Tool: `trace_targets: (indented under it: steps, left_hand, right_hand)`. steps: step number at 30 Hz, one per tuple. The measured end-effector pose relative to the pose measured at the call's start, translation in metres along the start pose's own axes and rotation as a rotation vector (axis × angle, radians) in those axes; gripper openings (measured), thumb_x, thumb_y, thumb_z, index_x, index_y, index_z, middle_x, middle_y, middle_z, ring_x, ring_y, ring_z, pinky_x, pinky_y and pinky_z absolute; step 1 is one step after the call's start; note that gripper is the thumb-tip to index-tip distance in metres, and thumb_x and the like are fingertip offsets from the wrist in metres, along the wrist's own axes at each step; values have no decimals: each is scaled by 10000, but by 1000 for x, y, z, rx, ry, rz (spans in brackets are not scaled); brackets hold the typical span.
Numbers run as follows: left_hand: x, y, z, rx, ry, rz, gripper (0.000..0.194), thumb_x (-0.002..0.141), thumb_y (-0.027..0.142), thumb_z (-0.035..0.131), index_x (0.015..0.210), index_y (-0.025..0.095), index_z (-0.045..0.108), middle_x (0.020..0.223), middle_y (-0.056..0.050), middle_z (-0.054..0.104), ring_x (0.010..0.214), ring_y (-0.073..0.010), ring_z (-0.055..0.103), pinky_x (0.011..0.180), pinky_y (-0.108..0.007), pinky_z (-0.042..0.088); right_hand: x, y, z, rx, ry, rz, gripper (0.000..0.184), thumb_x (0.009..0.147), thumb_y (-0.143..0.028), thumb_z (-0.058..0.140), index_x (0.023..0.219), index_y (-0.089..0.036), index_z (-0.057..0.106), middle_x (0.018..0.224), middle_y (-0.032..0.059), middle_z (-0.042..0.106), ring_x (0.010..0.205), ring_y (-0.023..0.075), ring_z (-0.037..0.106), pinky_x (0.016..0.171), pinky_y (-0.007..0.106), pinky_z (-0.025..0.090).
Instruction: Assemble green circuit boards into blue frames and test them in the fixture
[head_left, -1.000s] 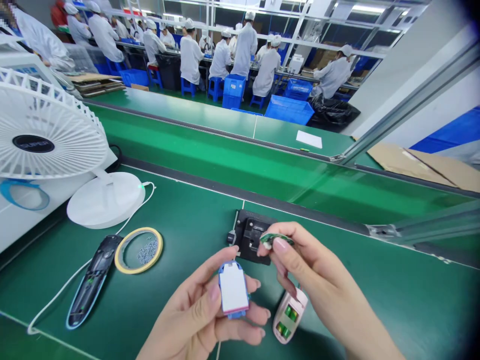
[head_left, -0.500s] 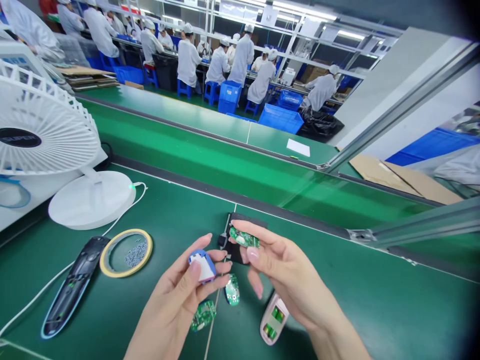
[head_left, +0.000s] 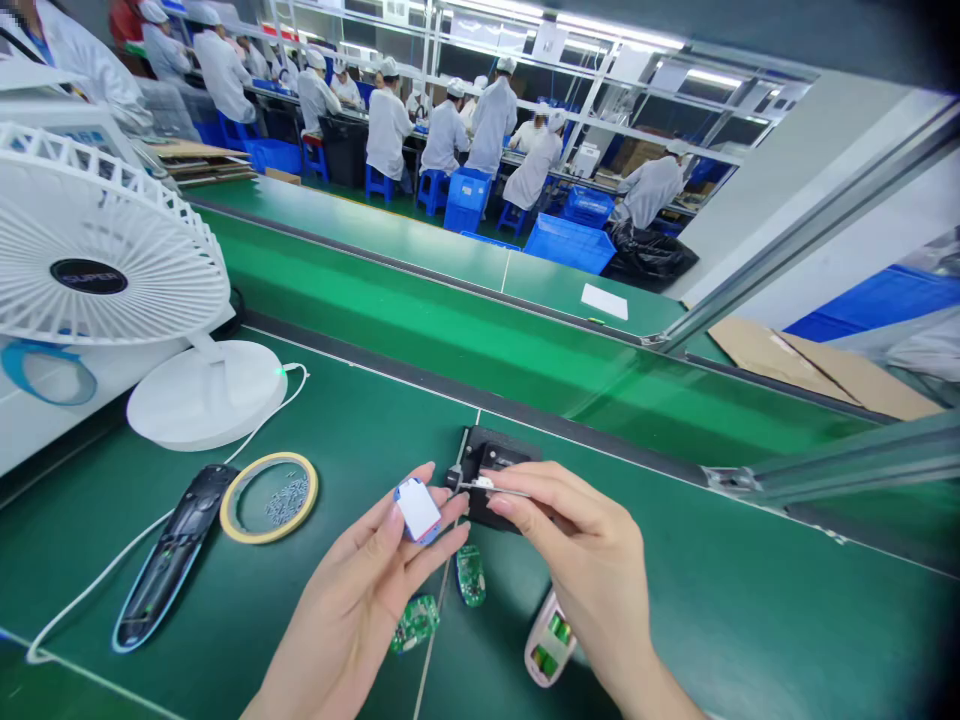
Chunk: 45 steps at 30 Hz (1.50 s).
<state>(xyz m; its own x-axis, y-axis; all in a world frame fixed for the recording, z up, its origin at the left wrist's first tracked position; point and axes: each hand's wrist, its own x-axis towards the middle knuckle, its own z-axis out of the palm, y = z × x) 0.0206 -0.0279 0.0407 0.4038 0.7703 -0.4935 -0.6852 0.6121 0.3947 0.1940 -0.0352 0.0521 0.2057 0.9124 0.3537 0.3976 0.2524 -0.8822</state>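
The left hand (head_left: 352,590), palm up, curls its fingers around a blue-framed white rectangular module (head_left: 417,510). The right hand (head_left: 585,545) pinches a thin flat circuit board (head_left: 487,484), edge-on, between thumb and forefinger, over a black rectangular fixture (head_left: 510,450).

My R hand (head_left: 589,560) can go rt over tabletop (head_left: 750,570); blk jig (head_left: 499,480) ahead, 2 PCBs (head_left: 471,575) + pink shell (head_left: 550,640) nearer me in the way.

I'm in an electronics assembly factory: rows of workers (head_left: 388,130) in white coats and caps sit at long benches, with blue crates (head_left: 570,245), a green conveyor belt (head_left: 360,420), and green circuit boards (head_left: 471,575) before me.
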Motion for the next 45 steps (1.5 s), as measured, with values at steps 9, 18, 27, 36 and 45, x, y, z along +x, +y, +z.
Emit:
trace_targets:
  steps: [9, 18, 27, 36, 45]
  left_hand:
    - [1, -5, -3, 33, 5, 56, 277, 930, 230, 611, 1190, 201, 704, 1156, -97, 726, 1070, -228, 688, 981, -337, 564]
    - [6, -12, -12, 145, -92, 134, 289, 896, 320, 667, 1177, 273, 715, 1232, -66, 698, 1174, -238, 624, 980, -312, 548]
    - [2, -8, -13, 146, -76, 137, 305, 874, 350, 690, 1175, 305, 713, 1217, -66, 705, 1181, -256, 616, 1002, -345, 531]
    - [2, -4, -17, 228, -78, 138, 326, 856, 400, 699, 1142, 249, 739, 1193, -102, 709, 1157, -285, 620, 977, -361, 526]
    - [-6, 1, -14, 427, -50, 209, 365, 759, 479, 777, 1021, 226, 749, 1031, -69, 727, 966, -217, 654, 824, -247, 516]
  right_hand:
    - [-8, 0, 8, -135, 34, -182, 254, 895, -122, 625, 1067, -280, 724, 958, -19, 754, 822, 97, 705, 752, 176, 590]
    - [-13, -3, 13, -8, 2, -455, 245, 908, -115, 601, 1030, -260, 757, 982, 49, 750, 955, 175, 711, 834, 308, 628]
    - [-14, 6, 14, -93, -201, -562, 329, 949, -106, 513, 1192, -247, 686, 1085, 73, 739, 1111, 196, 678, 983, 382, 592]
    - [-13, 15, 9, -157, -282, -647, 336, 925, -87, 560, 1216, -214, 669, 1117, 60, 742, 1172, 190, 649, 1066, 392, 537]
    - [-13, 9, 5, -83, -367, -635, 356, 945, -150, 565, 1273, -274, 623, 1080, -4, 768, 1119, 156, 682, 1107, 367, 498]
